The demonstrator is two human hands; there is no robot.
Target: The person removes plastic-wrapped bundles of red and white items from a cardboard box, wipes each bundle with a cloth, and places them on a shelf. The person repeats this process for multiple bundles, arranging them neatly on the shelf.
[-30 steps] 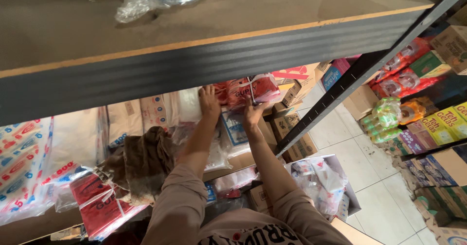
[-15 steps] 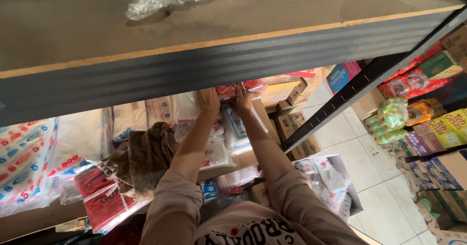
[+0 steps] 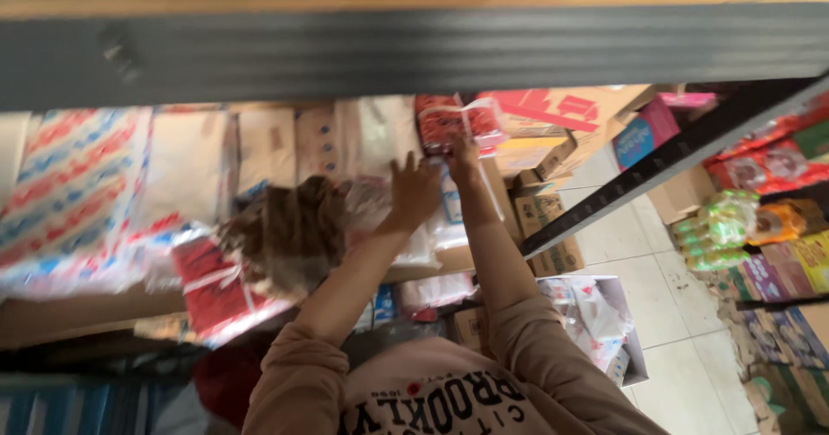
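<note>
Both arms are up under the dark shelf beam [image 3: 414, 50], reaching into a packed lower shelf. Right hand [image 3: 464, 148] is raised to a red plastic-wrapped packet bundle [image 3: 458, 122]; it touches the bundle's underside, but the blur hides whether the fingers close around it, so I can't tell the grip. The bundle sits at the shelf front, just under the beam, against a cardboard box with red print [image 3: 561, 111]. Left hand [image 3: 413, 191] is open, fingers spread, palm against a stack of clear-bagged goods [image 3: 380, 202], holding nothing. Just left of that hand sits a brown crumpled bag [image 3: 289, 232], then another red packet bundle [image 3: 216, 292] lower down, and red-and-blue printed sacks [image 3: 73, 193] at the far left. A black diagonal rack strut [image 3: 656, 163] runs to the right, with green drink bottles [image 3: 712, 228] and colourful boxes [image 3: 794, 271] beyond it. A white tiled floor [image 3: 682, 323] and an open box of bagged items [image 3: 596, 314] lie below. Person wears a tan sweatshirt [image 3: 449, 392].
</note>
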